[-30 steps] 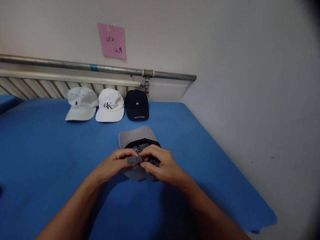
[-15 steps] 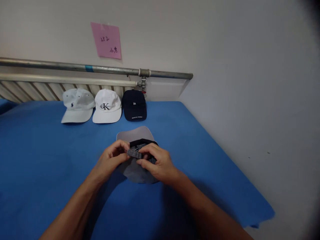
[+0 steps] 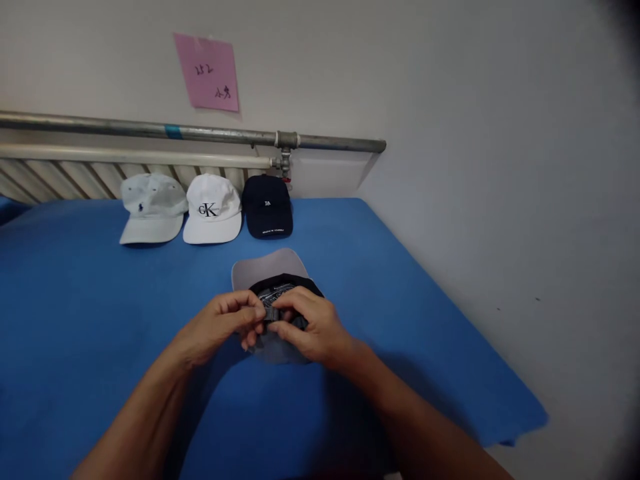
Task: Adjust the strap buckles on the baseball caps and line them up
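A grey baseball cap lies on the blue sheet in front of me, its brim pointing away and its dark inside facing up. Across its back opening runs a dark strap. My left hand pinches the strap's left part between thumb and fingers. From the other side, my right hand grips the same strap between thumb and forefinger. The fingers cover most of the strap and hide any buckle detail.
A pale cap, a white cap and a navy cap stand in a row at the back. Behind them are a radiator and a metal pipe. A pink note hangs on the wall, which also borders the right side.
My left fingers have closed further onto the strap and moved slightly right, covering its end. My right hand keeps its pinch. The view has shifted a little.
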The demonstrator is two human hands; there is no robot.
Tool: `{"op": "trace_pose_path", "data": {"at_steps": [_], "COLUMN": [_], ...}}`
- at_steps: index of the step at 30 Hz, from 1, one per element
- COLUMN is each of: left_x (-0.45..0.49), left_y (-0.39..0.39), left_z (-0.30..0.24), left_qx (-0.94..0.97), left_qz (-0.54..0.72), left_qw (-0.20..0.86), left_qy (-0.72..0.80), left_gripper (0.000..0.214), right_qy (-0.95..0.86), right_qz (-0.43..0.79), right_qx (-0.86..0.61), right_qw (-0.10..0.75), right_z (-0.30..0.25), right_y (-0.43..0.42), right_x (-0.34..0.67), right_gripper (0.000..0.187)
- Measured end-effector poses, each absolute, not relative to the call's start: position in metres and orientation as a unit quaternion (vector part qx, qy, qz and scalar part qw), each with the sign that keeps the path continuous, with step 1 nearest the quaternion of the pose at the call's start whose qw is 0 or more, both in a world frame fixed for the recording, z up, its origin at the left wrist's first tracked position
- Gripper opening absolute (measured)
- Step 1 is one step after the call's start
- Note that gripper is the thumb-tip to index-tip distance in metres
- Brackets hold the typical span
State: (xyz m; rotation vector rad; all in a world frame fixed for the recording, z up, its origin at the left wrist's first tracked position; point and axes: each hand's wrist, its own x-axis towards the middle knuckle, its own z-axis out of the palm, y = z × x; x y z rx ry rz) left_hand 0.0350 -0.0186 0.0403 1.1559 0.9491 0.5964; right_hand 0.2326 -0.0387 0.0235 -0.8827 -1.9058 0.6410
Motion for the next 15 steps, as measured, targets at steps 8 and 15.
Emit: {"op": "trace_pose_path", "data": {"at_steps": [8, 15], "left_x": [0.0366, 0.0416], "left_y": [-0.0203, -0.0199], "left_z": [0.0425, 0.0368], "left_qx": [0.509, 0.469], "left_qz": [0.249, 0.272], "left_qw": [0.72, 0.749], "left_qy": [0.4, 0.382], "left_gripper": [0.022, 0.024], "right_qy": [-0.754, -0.748], "right_qz": [0.311, 0.332], "right_qx": [-0.366, -0.371], "right_qw": [0.448, 0.438], "right_z": [0.029, 0.0306], "right_y": [-0.0419, -0.0416], "right_x": [0.2296, 0.2289], "right_gripper": [0.014, 0.012]}}
